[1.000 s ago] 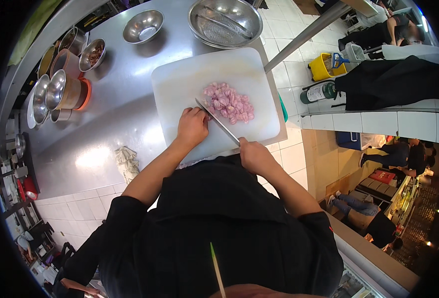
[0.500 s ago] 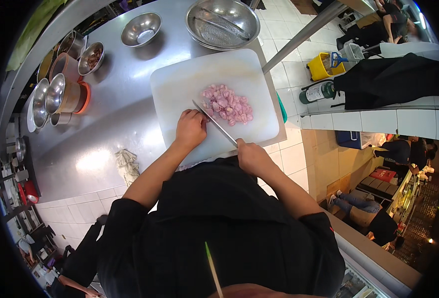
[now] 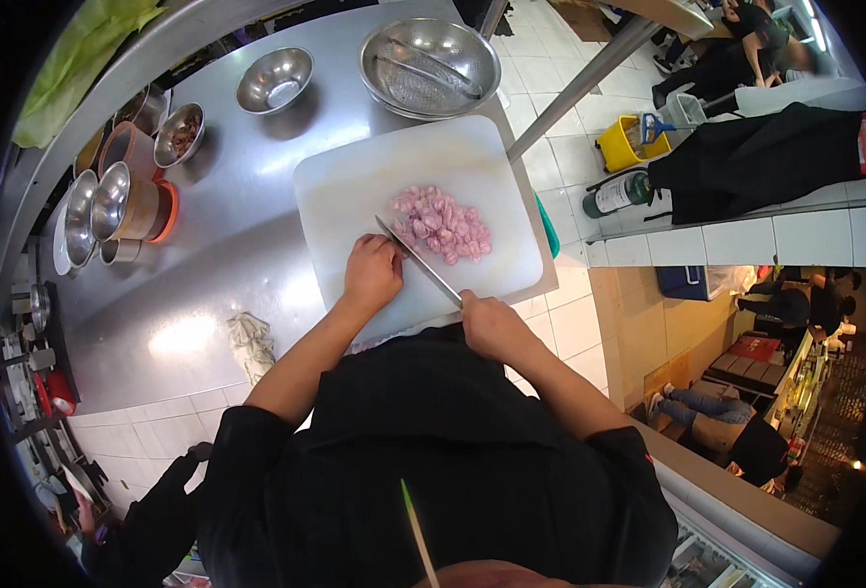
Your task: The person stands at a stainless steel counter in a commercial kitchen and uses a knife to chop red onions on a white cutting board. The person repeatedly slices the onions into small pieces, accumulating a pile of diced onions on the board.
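A heap of sliced pink shallots [image 3: 443, 225] lies on the white cutting board [image 3: 345, 196]. My right hand [image 3: 495, 326] is closed round the handle of a kitchen knife [image 3: 425, 265]. Its blade slants up and left across the board, along the near left edge of the heap. Just left of the blade, my left hand [image 3: 374, 271] rests on the board with its fingers curled down close to the steel. Whatever those fingertips press on is hidden beneath them.
Beyond the board stand a steel bowl [image 3: 275, 80] and a larger bowl with a strainer [image 3: 408, 69]. Several bowls and tubs crowd the counter's far left, including a bowl of brown bits [image 3: 178, 135]. A crumpled cloth [image 3: 251, 345] lies at the near edge. A metal post [image 3: 580, 86] rises at right.
The view has shifted slightly, so the board and bowls sit a little lower in the picture. Both hands and the knife keep nearly the same place on the board.
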A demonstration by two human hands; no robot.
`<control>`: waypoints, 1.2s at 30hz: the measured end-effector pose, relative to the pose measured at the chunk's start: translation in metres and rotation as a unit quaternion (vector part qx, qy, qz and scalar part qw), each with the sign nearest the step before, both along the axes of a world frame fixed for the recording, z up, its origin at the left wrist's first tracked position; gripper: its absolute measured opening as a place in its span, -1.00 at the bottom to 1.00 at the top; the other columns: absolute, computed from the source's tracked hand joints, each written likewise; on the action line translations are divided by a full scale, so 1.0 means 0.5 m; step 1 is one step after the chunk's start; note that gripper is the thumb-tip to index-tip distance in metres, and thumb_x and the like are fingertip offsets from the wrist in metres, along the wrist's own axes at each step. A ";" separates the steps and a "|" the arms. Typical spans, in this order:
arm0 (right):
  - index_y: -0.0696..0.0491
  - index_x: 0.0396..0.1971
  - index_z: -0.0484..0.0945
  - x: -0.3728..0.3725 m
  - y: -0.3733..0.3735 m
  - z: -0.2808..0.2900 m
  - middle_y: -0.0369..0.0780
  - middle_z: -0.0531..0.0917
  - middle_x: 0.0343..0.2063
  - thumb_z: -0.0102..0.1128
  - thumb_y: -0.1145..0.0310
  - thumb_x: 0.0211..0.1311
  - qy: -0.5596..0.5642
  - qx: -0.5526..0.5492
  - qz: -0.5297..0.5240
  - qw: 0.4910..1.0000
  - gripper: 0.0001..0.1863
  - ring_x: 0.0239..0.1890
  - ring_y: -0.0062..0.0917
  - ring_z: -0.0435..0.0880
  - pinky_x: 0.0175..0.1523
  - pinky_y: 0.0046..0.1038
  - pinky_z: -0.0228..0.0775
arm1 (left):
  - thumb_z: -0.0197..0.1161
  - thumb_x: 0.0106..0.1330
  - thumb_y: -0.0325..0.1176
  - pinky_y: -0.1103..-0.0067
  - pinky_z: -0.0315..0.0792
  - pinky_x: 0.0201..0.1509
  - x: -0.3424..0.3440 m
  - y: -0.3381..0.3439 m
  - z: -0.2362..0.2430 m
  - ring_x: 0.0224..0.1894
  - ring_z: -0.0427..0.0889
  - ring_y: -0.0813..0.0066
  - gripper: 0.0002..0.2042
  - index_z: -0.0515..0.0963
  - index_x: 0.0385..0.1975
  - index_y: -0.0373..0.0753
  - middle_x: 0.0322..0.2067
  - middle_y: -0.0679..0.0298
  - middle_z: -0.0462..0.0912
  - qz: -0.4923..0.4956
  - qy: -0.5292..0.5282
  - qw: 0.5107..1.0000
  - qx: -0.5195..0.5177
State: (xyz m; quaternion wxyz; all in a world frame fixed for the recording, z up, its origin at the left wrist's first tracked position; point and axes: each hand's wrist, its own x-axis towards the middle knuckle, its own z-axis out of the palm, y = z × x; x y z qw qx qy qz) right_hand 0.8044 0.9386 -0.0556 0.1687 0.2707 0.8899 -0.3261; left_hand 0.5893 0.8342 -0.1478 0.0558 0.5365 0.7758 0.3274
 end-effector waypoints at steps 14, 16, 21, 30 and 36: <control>0.30 -0.14 0.44 0.014 0.007 -0.050 0.22 0.65 -0.45 -0.12 0.46 0.27 0.034 0.029 0.009 0.999 -0.74 -0.32 0.16 0.69 -0.16 0.12 0.50 | 0.22 0.13 -0.44 0.25 0.41 0.18 0.002 0.011 0.014 -0.10 0.61 0.04 -0.91 0.65 -0.48 -0.26 -0.31 0.05 0.67 0.002 0.024 0.997 -0.072; 0.29 -0.18 0.43 0.009 0.007 -0.039 0.21 0.65 -0.48 -0.13 0.46 0.29 0.036 0.031 0.005 0.999 -0.77 -0.35 0.17 0.68 -0.17 0.12 0.50 | 0.21 0.14 -0.45 0.26 0.40 0.19 0.000 0.010 -0.001 -0.10 0.60 0.06 -0.90 0.66 -0.46 -0.26 -0.31 0.05 0.67 0.005 0.013 0.999 -0.051; 0.28 -0.21 0.41 0.004 -0.003 -0.023 0.22 0.64 -0.49 -0.10 0.46 0.30 0.037 0.019 -0.002 0.999 -0.80 -0.35 0.20 0.66 -0.16 0.12 0.50 | 0.25 0.15 -0.47 0.25 0.41 0.17 0.002 0.004 -0.002 -0.14 0.61 0.05 -0.95 0.62 -0.49 -0.29 -0.35 0.07 0.65 0.002 0.007 1.000 -0.009; 0.28 -0.24 0.41 -0.001 -0.009 -0.012 0.24 0.63 -0.49 -0.06 0.46 0.31 0.040 0.023 -0.012 0.999 -0.82 -0.33 0.21 0.65 -0.14 0.14 0.47 | 0.25 0.14 -0.49 0.24 0.39 0.22 0.001 0.008 -0.008 -0.14 0.62 0.06 -0.95 0.64 -0.46 -0.29 -0.35 0.08 0.66 0.017 0.005 1.000 0.010; 0.32 -0.13 0.45 0.012 0.017 0.010 0.27 0.61 -0.46 0.01 0.39 0.38 0.072 0.049 -0.068 0.994 -0.74 -0.31 0.24 0.61 -0.12 0.12 0.43 | 0.27 0.12 -0.54 0.35 0.49 0.01 -0.022 0.008 0.040 -0.17 0.64 0.19 -0.93 0.62 -0.40 -0.28 -0.33 0.13 0.65 0.112 -0.284 0.951 0.041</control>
